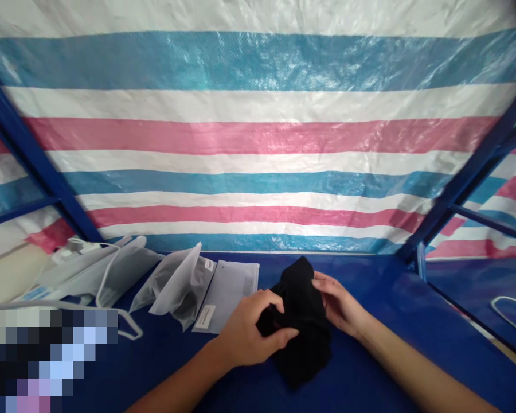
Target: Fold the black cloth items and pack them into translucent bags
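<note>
A bunched black cloth item (303, 338), perhaps a garment, is between my two hands above the blue surface; its exact kind does not show. My left hand (258, 330) grips its left side, thumb and fingers curled around a fold. On the upper right edge, my right hand (337, 304) pinches the fabric, with some fingers hidden behind it. Just left of the cloth lies a flat frosted plastic bag (230, 287) with a white label, partly behind my left hand.
More frosted bags (180, 287) stand crumpled to the left, beside a white hanger (107, 269). Blue metal posts (38, 155) rise on both sides. Behind is a striped plastic sheet (258, 137). Another white hanger (511, 307) shows at far right. The lower left corner is pixelated.
</note>
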Demonstrator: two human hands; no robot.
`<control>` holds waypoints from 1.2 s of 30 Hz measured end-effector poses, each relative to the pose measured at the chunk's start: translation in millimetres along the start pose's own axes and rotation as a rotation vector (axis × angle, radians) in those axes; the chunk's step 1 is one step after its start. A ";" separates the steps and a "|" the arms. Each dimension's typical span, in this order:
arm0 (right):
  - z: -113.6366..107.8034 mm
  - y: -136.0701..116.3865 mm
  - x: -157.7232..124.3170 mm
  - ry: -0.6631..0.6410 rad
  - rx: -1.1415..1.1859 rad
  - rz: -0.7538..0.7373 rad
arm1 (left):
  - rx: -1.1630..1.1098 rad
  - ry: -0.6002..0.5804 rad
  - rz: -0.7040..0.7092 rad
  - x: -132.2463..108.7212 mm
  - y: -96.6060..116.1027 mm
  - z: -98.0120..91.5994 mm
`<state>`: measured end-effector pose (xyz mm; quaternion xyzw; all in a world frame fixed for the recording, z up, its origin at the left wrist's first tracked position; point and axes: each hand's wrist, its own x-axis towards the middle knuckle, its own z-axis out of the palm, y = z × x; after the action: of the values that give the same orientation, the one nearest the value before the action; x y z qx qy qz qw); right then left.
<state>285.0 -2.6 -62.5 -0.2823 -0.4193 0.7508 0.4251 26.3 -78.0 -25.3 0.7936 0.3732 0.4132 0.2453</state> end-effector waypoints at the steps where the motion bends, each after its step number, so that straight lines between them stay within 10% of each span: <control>1: -9.0 -4.3 3.5 0.086 0.005 -0.030 | -0.056 0.048 0.017 0.8 0.7 -5.0; 6: -63.6 -24.7 26.8 0.465 -0.061 -0.213 | -0.189 0.363 -0.239 15.0 -14.1 -22.2; 16: -80.2 -24.1 30.6 0.633 -0.584 -0.272 | -0.175 0.311 -0.551 20.8 -102.0 -24.9; 23: -98.2 -30.8 30.3 0.787 -0.819 -0.379 | -0.123 0.257 -0.503 21.3 -90.3 -27.5; 36: -115.8 -27.7 38.2 0.574 -0.938 -0.374 | 0.137 0.280 -0.446 20.1 -83.1 -29.8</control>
<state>368.2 83.9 -97.6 -0.5539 -0.6178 0.2900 0.4768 -23.4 -9.7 -57.8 0.6418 0.5960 0.4284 0.2220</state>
